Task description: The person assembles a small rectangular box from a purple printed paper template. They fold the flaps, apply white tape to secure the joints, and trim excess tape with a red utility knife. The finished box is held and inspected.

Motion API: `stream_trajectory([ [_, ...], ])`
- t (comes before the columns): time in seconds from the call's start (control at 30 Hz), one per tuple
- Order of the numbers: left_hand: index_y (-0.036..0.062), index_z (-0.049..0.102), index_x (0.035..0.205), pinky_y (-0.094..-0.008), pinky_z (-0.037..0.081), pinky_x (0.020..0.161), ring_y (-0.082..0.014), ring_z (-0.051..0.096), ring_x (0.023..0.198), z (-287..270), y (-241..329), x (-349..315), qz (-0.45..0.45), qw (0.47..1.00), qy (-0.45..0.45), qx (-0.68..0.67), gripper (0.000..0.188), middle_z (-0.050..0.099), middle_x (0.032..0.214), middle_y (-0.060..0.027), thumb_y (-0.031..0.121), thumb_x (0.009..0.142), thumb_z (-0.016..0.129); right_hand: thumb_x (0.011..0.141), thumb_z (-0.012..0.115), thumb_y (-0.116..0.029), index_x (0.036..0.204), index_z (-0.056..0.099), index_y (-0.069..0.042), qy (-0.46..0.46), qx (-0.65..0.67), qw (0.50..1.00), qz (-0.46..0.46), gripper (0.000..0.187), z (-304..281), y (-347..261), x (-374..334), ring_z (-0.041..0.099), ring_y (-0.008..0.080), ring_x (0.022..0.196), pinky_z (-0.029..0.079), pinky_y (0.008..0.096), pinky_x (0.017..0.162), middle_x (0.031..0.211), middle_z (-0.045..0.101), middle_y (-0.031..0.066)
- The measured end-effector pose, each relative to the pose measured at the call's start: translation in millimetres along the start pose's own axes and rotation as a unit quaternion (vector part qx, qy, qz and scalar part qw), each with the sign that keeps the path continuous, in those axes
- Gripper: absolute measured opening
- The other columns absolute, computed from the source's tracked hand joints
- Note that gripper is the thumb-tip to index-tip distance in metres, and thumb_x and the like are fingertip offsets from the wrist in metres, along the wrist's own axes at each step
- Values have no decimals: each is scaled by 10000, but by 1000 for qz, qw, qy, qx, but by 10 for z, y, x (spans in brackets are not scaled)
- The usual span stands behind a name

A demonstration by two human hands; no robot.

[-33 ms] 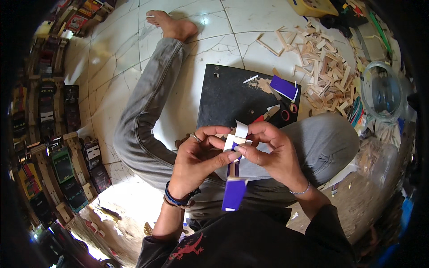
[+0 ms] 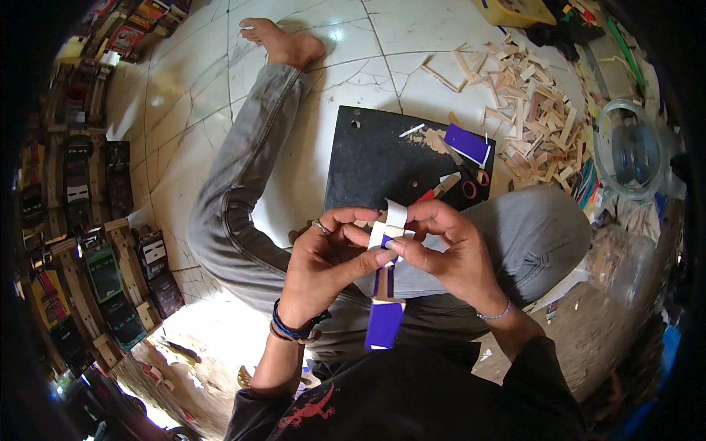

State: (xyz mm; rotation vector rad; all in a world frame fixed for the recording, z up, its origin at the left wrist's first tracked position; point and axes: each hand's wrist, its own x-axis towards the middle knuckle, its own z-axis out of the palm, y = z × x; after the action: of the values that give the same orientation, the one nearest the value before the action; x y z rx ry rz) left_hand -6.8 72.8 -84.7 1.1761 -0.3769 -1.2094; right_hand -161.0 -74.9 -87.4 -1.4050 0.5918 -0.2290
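Between both hands is a small pale wooden piece partly covered in purple and white sheet (image 2: 384,323); its purple end hangs down toward my lap. My left hand (image 2: 316,268) pinches its upper part from the left, the thumb pressing on the front. From the right, my right hand (image 2: 452,253) grips the same part with thumb and fingers, both thumbs nearly meeting. A white strip (image 2: 397,214) curls up loose above the fingertips. My fingers hide part of the piece's middle.
A black board (image 2: 375,158) lies ahead, bearing scissors (image 2: 469,188), a red-handled tool (image 2: 426,195) and a purple sheet piece (image 2: 467,142). Behind it to the right are a heap of wood offcuts (image 2: 540,125) and a clear round container (image 2: 629,151). Wooden racks (image 2: 134,283) stand left.
The hanging purple end has tipped slightly, showing a little more of its pale upper edge. Both hands keep their grip in the same place.
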Motion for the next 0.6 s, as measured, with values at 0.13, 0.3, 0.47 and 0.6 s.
stream_trajectory([
  [0.13, -15, 547, 1365, -280, 579, 849, -151, 720, 946, 5, -2, -7, -9, 1000, 8, -7, 529, 741, 966, -86, -91, 885, 757, 899, 801, -83, 1109, 684, -17, 18, -23, 998, -50, 250, 13, 20, -2, 608, 69, 833, 502, 261, 759, 973, 722, 10],
  [0.3, -21, 543, 1368, -282, 575, 854, -151, 719, 952, 35, -20, -36, 0, 1000, 17, -19, 525, 746, 981, -96, -89, 891, 752, 908, 804, -120, 1107, 697, -20, 10, -1, 998, -59, 247, 3, 61, 29, 607, 70, 830, 498, 261, 764, 988, 724, 4],
  [0.47, -10, 495, 1418, -293, 552, 949, -164, 703, 1069, 79, -27, -70, 5, 999, 19, 42, 511, 746, 1107, -130, -71, 952, 696, 929, 784, -119, 1104, 697, 1, -3, 22, 1000, -8, 229, -21, -3, 13, 617, 84, 860, 503, 265, 790, 976, 711, 20],
  [0.6, 2, 489, 1396, -293, 553, 949, -153, 702, 1047, 157, -28, -104, -1, 997, 56, 44, 503, 739, 1091, -111, -64, 948, 707, 954, 748, -76, 1077, 699, 28, -7, -46, 999, -13, 168, -40, -57, 4, 625, 94, 917, 507, 262, 830, 986, 688, 42],
])
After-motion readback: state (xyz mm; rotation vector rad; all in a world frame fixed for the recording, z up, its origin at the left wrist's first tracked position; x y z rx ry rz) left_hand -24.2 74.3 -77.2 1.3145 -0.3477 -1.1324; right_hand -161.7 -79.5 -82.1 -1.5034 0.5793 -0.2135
